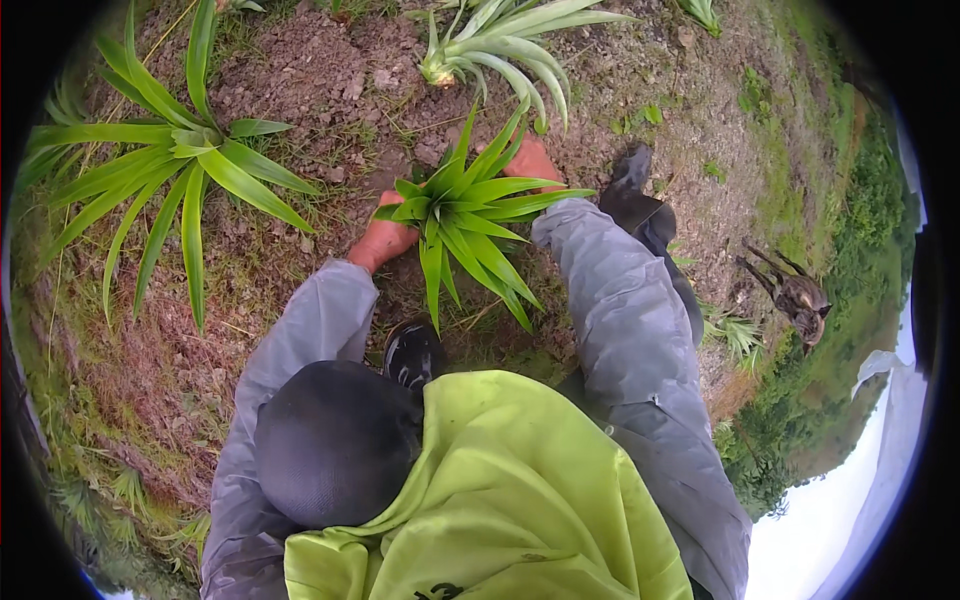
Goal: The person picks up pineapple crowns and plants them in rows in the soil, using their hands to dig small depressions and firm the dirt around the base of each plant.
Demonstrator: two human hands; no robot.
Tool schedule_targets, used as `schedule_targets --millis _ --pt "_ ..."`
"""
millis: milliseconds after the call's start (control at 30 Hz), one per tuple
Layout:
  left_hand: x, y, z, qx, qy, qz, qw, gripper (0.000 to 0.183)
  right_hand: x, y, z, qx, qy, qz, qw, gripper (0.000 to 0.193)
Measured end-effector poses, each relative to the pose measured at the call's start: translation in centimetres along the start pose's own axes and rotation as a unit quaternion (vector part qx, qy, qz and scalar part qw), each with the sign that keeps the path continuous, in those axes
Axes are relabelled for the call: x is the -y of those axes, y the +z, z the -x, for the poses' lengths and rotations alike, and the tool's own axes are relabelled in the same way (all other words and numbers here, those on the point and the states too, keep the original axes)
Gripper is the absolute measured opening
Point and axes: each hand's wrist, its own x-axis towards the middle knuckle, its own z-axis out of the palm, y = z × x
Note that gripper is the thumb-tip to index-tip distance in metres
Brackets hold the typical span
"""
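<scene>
A young pineapple plant [455, 215] with long, bright green, spiky leaves stands upright in the soil in front of me, between my hands. My left hand [388, 238] is low at its left side, with the fingers curving in under the leaves. Beyond the plant on the right, my right hand [533, 163] reaches down close to the ground, partly covered by leaves. Foliage hides most of the fingers of both hands, along with the plant's base, so I cannot see whether either one grips the stem.
A larger pineapple plant [195, 150] grows at the left. An uprooted, paler pineapple plant [490, 50] lies on the soil [320, 85] at the far side. My black boots [412, 352] flank the planted one. A dark four-legged animal [800, 300] is at the right, near green bushes [870, 220].
</scene>
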Motion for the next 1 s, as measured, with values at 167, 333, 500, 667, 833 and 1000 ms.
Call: schedule_targets --millis 167,333,500,667,833,1000 --pt "-2.1 -0.4 0.6 -0.004 -0.044 0.014 0.999 0.034 3.5 1.5 1.9 0.023 -0.126 -0.019 0.992 0.053" --pt "-1.7 -0.7 0.5 -0.021 0.006 -0.001 1.000 0.031 8.0 -0.5 1.4 0.162 -0.245 -0.158 0.943 0.032" --pt "-0.7 0.0 -0.4 -0.060 0.063 0.069 0.994 0.045 9.7 -3.7 2.0 0.215 -0.213 -0.186 0.935 0.041" --pt "0.7 1.1 -0.1 -0.079 0.063 0.122 0.987 0.043 9.1 -2.9 0.9 -0.007 -0.219 0.016 0.975 0.067" --pt "0.5 0.7 -0.1 -0.087 0.096 0.001 0.992 0.044 9.8 -2.8 -0.5 0.111 -0.233 0.045 0.965 0.063" --pt "2.0 2.2 0.3 -0.100 0.055 0.109 0.988 0.046 6.7 1.2 -2.0 0.088 -0.438 0.032 0.894 0.051"
